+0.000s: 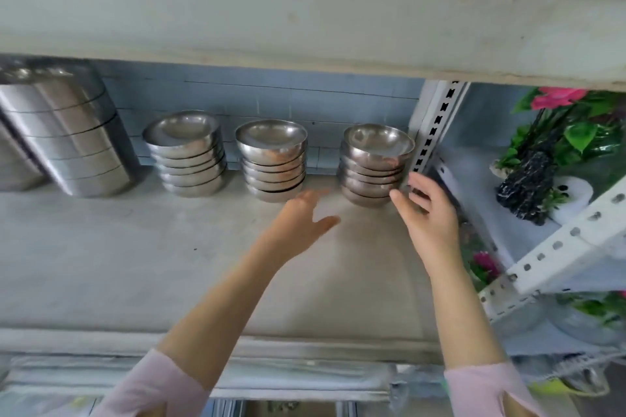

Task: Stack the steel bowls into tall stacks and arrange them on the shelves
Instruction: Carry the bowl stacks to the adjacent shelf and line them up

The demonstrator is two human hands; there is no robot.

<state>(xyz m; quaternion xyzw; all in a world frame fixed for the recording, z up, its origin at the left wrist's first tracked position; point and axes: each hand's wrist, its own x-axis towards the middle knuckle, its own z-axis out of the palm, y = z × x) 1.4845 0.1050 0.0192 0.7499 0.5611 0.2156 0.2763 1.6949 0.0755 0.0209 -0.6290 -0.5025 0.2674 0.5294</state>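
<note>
Three stacks of steel bowls stand in a row at the back of a grey shelf: a left stack, a middle stack and a right stack, each several bowls high. My left hand hovers open just in front of the gap between the middle and right stacks, touching nothing. My right hand is open beside the lower right of the right stack, its fingertips near or at the bottom bowls. Both hands hold nothing.
A tall tilted stack of larger steel containers stands at the far left. A white perforated upright borders the right stack. Artificial flowers and leaves fill the neighbouring rack. Another shelf board hangs close overhead.
</note>
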